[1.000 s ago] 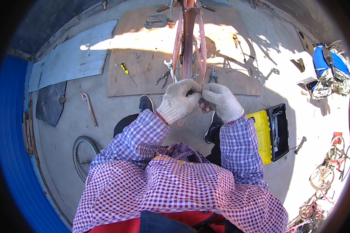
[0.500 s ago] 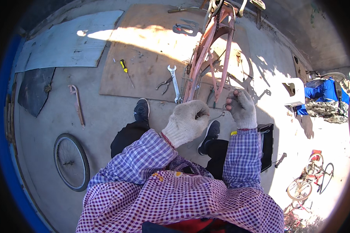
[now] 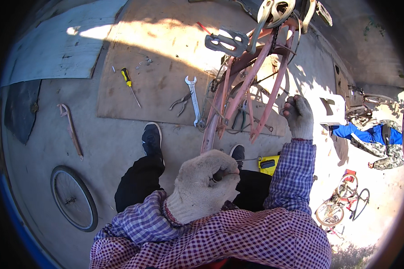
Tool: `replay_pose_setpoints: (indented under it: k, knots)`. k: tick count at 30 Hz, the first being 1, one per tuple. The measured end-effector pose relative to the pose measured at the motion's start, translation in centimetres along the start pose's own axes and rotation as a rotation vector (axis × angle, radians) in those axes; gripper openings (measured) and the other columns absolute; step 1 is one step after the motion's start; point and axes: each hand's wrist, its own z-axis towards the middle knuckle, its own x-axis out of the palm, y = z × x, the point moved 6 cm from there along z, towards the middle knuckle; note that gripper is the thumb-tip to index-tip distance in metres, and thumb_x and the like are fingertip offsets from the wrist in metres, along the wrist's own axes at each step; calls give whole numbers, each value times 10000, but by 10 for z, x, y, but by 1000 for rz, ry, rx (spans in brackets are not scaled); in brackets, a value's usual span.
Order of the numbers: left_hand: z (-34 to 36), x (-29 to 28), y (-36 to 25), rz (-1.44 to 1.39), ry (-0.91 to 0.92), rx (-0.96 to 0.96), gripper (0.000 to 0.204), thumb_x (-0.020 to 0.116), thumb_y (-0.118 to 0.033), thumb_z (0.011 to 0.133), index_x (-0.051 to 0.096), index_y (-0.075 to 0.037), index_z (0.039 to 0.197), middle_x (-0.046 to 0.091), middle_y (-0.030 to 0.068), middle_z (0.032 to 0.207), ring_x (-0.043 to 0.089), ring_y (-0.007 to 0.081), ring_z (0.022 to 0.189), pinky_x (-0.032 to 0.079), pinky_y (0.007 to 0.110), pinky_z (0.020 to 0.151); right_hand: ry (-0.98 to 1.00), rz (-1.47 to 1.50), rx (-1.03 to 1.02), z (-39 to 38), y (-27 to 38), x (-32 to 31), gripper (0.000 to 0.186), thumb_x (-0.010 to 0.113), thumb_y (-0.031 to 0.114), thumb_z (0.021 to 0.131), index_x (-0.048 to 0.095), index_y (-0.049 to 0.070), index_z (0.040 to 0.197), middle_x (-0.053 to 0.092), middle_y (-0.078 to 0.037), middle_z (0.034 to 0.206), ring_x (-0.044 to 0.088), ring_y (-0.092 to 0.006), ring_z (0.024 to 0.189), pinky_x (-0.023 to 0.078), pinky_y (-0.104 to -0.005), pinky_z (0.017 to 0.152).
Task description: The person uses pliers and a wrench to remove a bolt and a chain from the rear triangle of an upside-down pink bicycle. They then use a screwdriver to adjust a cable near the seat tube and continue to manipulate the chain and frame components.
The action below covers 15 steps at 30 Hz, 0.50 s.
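A pink bicycle frame [image 3: 251, 80] with chain, cranks and pedals stands in front of me, one of its tubes running down toward me. My left hand [image 3: 206, 184], in a pale knit glove, is closed round the lower end of this tube, close to my body. My right hand [image 3: 299, 117], in a similar glove with bare fingertips, is held up to the right of the frame with its fingers curled in. It is apart from the pink tubes, and whatever it may hold is hidden. A pedal [image 3: 226, 42] sticks out to the frame's left.
On a brown board [image 3: 155, 96] lie a wrench [image 3: 193, 98], pliers [image 3: 180, 104] and a yellow screwdriver [image 3: 129, 80]. At left are a wheel [image 3: 73, 197] and a curved pink part [image 3: 70, 127]. A yellow object [image 3: 268, 165] lies by my right leg; a white crate-like object [image 3: 332, 109] stands right.
The bicycle frame's lower end has come closer to me with my left hand on it. My right hand has moved right and its fingers stay curled. The view has shifted.
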Motion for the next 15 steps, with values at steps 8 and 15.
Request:
replay_pose_setpoints:
  k: [8, 15]
  knots:
    - [34, -19, 16, -270, -131, -302, 126, 732, -20, 887, 692, -39, 1005, 665, -5, 769, 611, 29, 707, 465, 212, 609, -20, -117, 103, 51, -14, 4, 210, 563, 179, 1054, 586, -17, 1126, 656, -131, 909, 605, -189, 686, 525, -348, 642]
    - [66, -14, 26, -406, -157, -383, 122, 740, -15, 888, 687, -30, 996, 673, 4, 811, 620, 53, 718, 491, 223, 629, 63, -236, 202, 67, -29, -8, 308, 554, 230, 1053, 592, -31, 1211, 667, -107, 951, 627, -168, 701, 546, -313, 649]
